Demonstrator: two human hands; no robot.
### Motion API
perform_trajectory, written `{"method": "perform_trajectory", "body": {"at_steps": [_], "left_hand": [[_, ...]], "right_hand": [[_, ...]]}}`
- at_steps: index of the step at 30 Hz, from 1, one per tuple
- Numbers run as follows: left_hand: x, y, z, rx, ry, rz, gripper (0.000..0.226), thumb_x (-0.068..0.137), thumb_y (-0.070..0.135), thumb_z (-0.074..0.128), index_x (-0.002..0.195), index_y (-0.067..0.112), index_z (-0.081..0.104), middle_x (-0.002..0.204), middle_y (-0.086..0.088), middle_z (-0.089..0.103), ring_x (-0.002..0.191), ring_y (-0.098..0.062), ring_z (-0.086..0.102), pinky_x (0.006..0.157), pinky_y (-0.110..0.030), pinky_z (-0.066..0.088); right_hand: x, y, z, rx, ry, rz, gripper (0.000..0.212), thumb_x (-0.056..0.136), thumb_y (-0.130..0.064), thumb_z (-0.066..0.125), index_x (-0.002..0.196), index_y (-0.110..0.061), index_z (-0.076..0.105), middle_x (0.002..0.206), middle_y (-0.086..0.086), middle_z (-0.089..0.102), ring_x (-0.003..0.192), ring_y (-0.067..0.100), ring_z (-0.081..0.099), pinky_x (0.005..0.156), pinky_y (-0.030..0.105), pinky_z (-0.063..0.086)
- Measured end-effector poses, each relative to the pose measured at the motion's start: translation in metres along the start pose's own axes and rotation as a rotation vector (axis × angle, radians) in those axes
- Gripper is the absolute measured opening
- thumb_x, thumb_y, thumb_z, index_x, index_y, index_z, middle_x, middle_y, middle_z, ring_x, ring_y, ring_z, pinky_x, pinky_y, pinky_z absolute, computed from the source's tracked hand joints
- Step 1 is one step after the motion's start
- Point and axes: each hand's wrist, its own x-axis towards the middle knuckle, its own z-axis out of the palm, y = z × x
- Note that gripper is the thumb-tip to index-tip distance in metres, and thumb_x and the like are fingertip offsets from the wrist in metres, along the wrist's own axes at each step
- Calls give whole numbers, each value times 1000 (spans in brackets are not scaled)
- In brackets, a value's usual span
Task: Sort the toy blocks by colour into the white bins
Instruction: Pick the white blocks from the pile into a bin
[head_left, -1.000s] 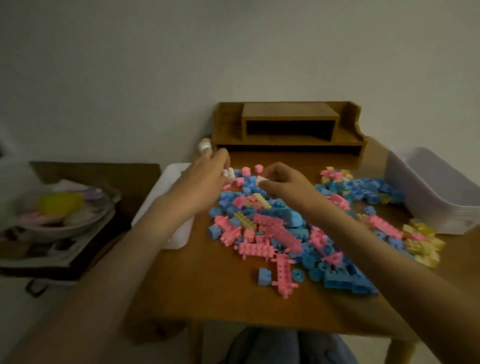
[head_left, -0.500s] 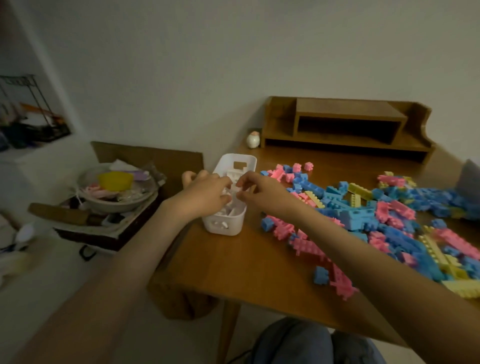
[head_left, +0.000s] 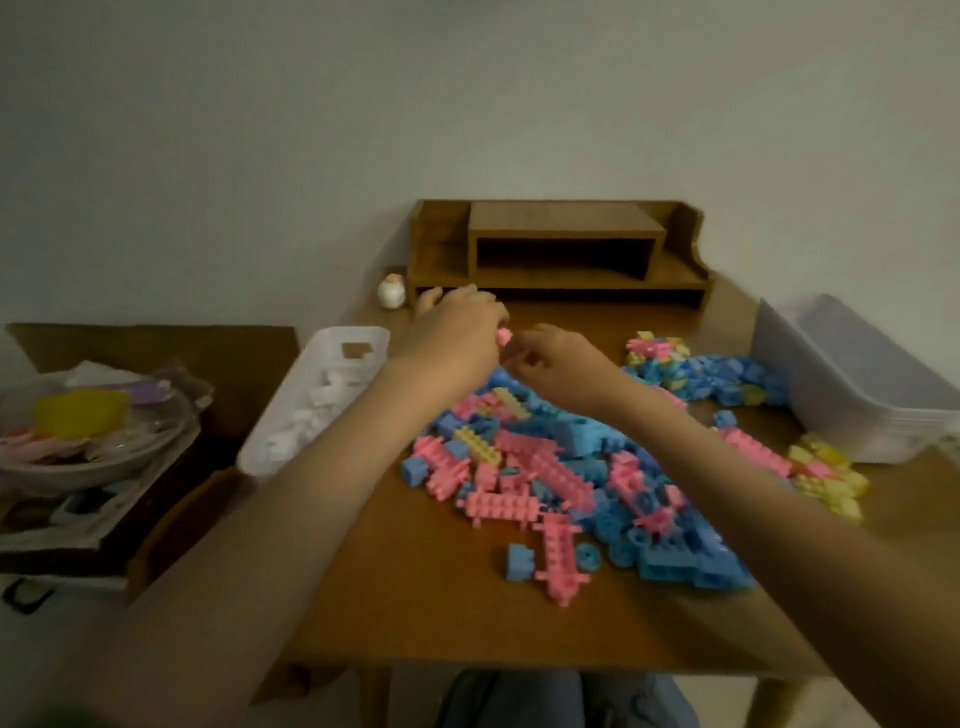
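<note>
The left hand (head_left: 452, 338) and the right hand (head_left: 561, 366) meet over the far edge of the main heap of pink, blue and yellow plastic toy blocks (head_left: 561, 467). The left hand's curled fingertips pinch a small pink plastic block (head_left: 503, 335). The right hand's fingers are curled just beside that block; the blur hides whether they touch or grip it.

The heap lies on the brown wooden bench (head_left: 415, 597), under both forearms. Left of the heap, at the bench's edge, stands a narrow white plastic bin (head_left: 363, 332) holding white blocks (head_left: 311, 410). Right of the heap lies a smaller cluster of blue and yellow blocks (head_left: 717, 374), and beyond it a large white plastic bin (head_left: 857, 395) with a patch of pale yellow blocks (head_left: 826, 473) at its near corner. Behind the heap, against the wall, sits a brown wooden shelf unit (head_left: 561, 244), with a small white rounded figurine (head_left: 391, 292) at its left end. Far left of the heap, off the bench, a pale bowl (head_left: 78, 457) holds a yellow object.
</note>
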Motion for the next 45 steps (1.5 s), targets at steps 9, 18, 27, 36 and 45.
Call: {"method": "perform_trajectory", "body": {"at_steps": [9, 18, 27, 36, 45], "left_hand": [[75, 118, 52, -103, -229, 250, 52, 89, 0, 41, 137, 20, 42, 135, -9, 48, 122, -33, 47, 96, -41, 39], [144, 148, 103, -197, -323, 266, 49, 93, 6, 42, 138, 25, 42, 141, -6, 45, 127, -28, 43, 100, -39, 36], [163, 150, 133, -155, -387, 287, 36, 100, 20, 34, 130, 29, 52, 134, -4, 47, 124, -27, 43, 98, -40, 31], [143, 143, 137, -128, -288, 307, 39, 93, -3, 29, 113, 19, 54, 112, -2, 61, 116, -21, 49, 111, -47, 8], [140, 138, 138, -185, -275, 259, 41, 94, 0, 31, 123, 25, 47, 111, 0, 60, 113, -22, 48, 108, -44, 12]], "right_hand": [[-35, 150, -55, 84, 177, 600, 46, 86, 5, 36, 124, -11, 57, 125, 15, 57, 100, 28, 56, 71, 31, 43], [-35, 196, -41, -335, -8, 521, 39, 95, -10, 39, 130, -27, 46, 136, 3, 43, 126, 29, 30, 101, 46, 23], [-40, 193, -53, -397, -176, 518, 47, 89, -11, 47, 134, -22, 41, 136, 9, 37, 129, 30, 26, 104, 48, 21], [-59, 180, -70, -179, -178, 481, 52, 87, -41, 60, 135, -31, 43, 137, -2, 46, 127, 21, 40, 108, 41, 25], [-53, 184, -62, -333, -157, 467, 40, 96, -15, 43, 134, -25, 44, 138, 3, 42, 132, 23, 34, 107, 44, 21]]}}
